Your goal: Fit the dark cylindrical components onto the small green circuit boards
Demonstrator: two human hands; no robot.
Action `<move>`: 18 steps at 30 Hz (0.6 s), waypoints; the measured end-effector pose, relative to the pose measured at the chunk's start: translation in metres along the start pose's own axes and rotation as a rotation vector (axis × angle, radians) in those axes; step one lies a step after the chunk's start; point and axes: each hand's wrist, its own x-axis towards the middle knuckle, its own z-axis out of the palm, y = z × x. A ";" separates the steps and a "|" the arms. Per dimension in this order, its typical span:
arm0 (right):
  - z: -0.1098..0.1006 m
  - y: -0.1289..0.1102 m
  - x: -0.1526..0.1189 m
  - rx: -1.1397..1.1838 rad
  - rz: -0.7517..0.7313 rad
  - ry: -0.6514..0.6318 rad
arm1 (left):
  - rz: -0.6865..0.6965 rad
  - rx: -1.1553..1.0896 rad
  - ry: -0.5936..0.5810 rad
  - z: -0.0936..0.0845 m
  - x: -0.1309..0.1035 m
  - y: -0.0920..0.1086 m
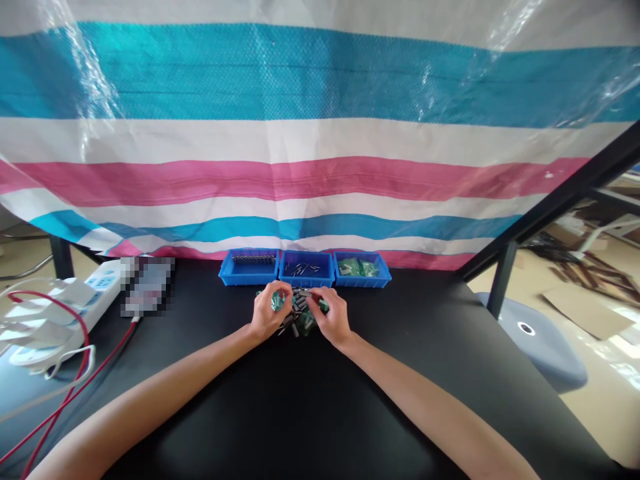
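Note:
My left hand (273, 310) is closed, its fingers curled around a small green-and-clear plastic packet (278, 301). Facing it, my right hand (330, 317) is closed in a pinch on a small metal piece (303, 293); a bit of green (324, 305) also shows between its fingers. Under and between both hands lies a pile of short metal rods and cylinders (295, 327). Another green packet (307, 323) lies among them by my right fingers. The hands partly hide the pile, and the exact kind of the metal parts is too small to tell.
Behind the hands stand three blue bins: the left bin (249, 281) with a row of metal cylinders, the middle bin (306, 281) with thin metal pieces, the right bin (363, 283) with green packets. A power strip (103, 280) and red cable (107, 367) lie left. A striped sheet (320, 140) hangs behind.

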 end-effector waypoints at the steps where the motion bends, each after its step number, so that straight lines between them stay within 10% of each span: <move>1: 0.000 0.000 0.000 0.002 -0.001 0.000 | -0.003 -0.004 -0.003 0.000 0.000 0.000; 18: 0.004 0.005 -0.002 0.033 0.011 0.023 | 0.155 0.019 -0.100 -0.001 0.005 0.001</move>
